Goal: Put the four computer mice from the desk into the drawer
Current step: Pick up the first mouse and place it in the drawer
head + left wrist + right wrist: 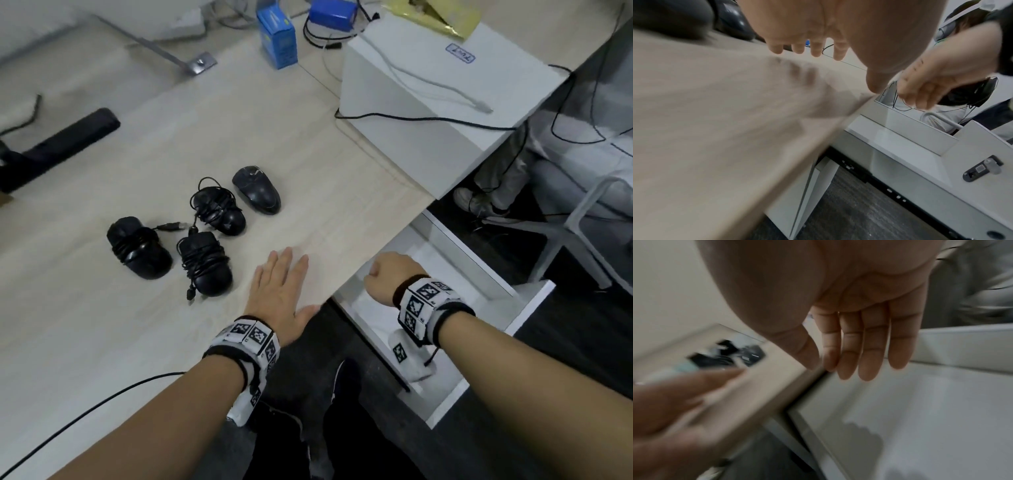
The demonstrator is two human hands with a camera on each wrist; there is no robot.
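Observation:
Four black computer mice lie on the light wooden desk (325, 192): one bare mouse (257, 190) and three wrapped in their cables (221, 212) (138, 247) (205, 263). My left hand (284, 284) hovers flat and open over the desk's front edge, just right of the mice, holding nothing. My right hand (383, 277) hangs over the open white drawer (479, 329) with relaxed, straight fingers (873, 353) and is empty. The bare drawer floor (920, 402) carries the hand's shadow. In the left wrist view one mouse (733, 21) shows behind my fingers (816, 48).
A white box (428, 96) stands at the back right of the desk, with cables over it. A blue carton (275, 37) and a black bar (61, 144) lie farther back. A thin cable (102, 401) crosses the front left. Another person's legs (496, 178) and a chair base (582, 222) are beyond the drawer.

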